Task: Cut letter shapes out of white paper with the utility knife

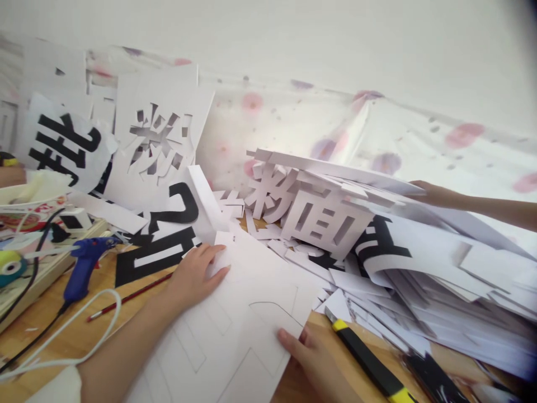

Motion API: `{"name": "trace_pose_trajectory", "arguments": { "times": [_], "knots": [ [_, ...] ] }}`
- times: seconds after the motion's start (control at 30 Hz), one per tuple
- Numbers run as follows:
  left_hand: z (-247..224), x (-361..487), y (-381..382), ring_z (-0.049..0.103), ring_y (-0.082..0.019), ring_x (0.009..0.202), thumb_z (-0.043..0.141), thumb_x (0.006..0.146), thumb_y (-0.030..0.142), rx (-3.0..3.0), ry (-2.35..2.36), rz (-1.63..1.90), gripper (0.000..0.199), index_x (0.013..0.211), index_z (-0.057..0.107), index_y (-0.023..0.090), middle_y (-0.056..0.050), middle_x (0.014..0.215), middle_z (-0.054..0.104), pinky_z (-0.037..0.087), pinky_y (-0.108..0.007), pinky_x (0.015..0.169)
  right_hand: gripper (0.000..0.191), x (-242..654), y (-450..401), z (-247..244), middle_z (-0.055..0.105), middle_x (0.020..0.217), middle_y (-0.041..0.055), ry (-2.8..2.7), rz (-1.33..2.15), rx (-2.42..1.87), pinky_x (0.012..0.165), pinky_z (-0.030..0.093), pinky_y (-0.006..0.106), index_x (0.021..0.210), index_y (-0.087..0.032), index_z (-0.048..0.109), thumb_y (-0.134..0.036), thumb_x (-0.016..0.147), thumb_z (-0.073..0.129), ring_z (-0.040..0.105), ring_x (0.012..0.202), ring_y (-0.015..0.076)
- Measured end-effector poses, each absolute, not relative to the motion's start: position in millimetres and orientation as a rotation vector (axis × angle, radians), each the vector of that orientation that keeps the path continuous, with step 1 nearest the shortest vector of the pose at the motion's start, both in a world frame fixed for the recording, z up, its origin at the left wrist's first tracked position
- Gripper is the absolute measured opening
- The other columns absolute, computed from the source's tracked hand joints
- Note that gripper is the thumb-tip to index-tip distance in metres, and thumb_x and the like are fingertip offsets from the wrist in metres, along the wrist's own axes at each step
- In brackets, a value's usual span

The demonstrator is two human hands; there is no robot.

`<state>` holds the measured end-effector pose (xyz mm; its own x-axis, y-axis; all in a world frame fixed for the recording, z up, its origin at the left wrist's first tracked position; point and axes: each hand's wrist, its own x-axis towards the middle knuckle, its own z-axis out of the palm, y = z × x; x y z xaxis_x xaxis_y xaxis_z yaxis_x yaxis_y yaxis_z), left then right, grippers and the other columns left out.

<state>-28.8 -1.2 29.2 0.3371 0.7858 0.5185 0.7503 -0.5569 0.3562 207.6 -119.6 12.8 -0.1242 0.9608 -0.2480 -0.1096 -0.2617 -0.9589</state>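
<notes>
A white board (243, 313) with thin pencil outlines slants in front of me. My left hand (199, 274) lies on its upper left edge, thumb and fingers spread and resting on top. At the lower right edge, my right hand (308, 352) grips the board, thumb on the face and fingers partly hidden behind it. A black and yellow utility knife (364, 355) lies just right of that hand. By my left forearm are a dark red pencil (130, 296) and a blue glue gun (86, 266) with its cord.
Cut-out white characters (323, 215) and scraps (302, 263) pile up beyond the board. Another person's arm (474, 204) reaches in from the right to white sheets (373, 179). Another hand (12, 174) shows at far left. A white cable (104, 336) loops across the wooden table (46, 333).
</notes>
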Motion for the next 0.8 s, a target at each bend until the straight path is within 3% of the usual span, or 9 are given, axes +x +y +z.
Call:
{"name": "trace_pose_trajectory", "arguments": {
  "times": [0.13, 0.4, 0.63, 0.8],
  "knots": [
    [30.5, -28.3, -1.9, 0.050, -0.019, 0.073, 0.049, 0.086, 0.036, 2.524, 1.450, 1.047, 0.031, 0.112, 0.051, 0.020, 0.000, 0.078, 0.049, 0.042, -0.034, 0.072, 0.027, 207.9, -120.0, 13.2, 0.071, 0.087, 0.0023, -1.054, 1.538, -1.205, 0.088, 0.041, 0.045, 0.090, -0.027, 0.069, -0.047, 0.073, 0.065, 0.062, 0.091, 0.0279],
    [29.3, -29.2, -1.6, 0.049, -0.019, 0.072, 0.049, 0.086, 0.034, 2.537, 1.438, 1.117, 0.029, 0.111, 0.051, 0.020, 0.000, 0.077, 0.049, 0.042, -0.034, 0.072, 0.025, 205.2, -121.0, 8.9, 0.068, 0.107, 0.0029, -0.959, 1.614, -1.112, 0.095, 0.035, 0.044, 0.097, -0.028, 0.068, -0.042, 0.077, 0.062, 0.055, 0.109, 0.0276],
    [25.9, -28.9, -1.7, 0.049, -0.019, 0.073, 0.049, 0.086, 0.031, 2.568, 1.369, 1.205, 0.029, 0.112, 0.050, 0.020, 0.000, 0.076, 0.048, 0.043, -0.034, 0.074, 0.026, 202.8, -122.3, 14.9, 0.069, 0.103, 0.0077, -0.931, 1.674, -0.988, 0.092, 0.038, 0.046, 0.095, -0.022, 0.070, -0.036, 0.074, 0.067, 0.058, 0.103, 0.0306],
    [24.7, -27.5, -2.9, 0.050, -0.019, 0.074, 0.049, 0.086, 0.031, 2.581, 1.322, 1.209, 0.028, 0.112, 0.050, 0.021, 0.000, 0.077, 0.048, 0.043, -0.035, 0.075, 0.030, 203.0, -124.2, 9.4, 0.068, 0.105, 0.0050, -0.763, 1.635, -0.970, 0.094, 0.037, 0.044, 0.096, -0.024, 0.069, -0.033, 0.067, 0.073, 0.058, 0.104, 0.0286]
  ]
}}
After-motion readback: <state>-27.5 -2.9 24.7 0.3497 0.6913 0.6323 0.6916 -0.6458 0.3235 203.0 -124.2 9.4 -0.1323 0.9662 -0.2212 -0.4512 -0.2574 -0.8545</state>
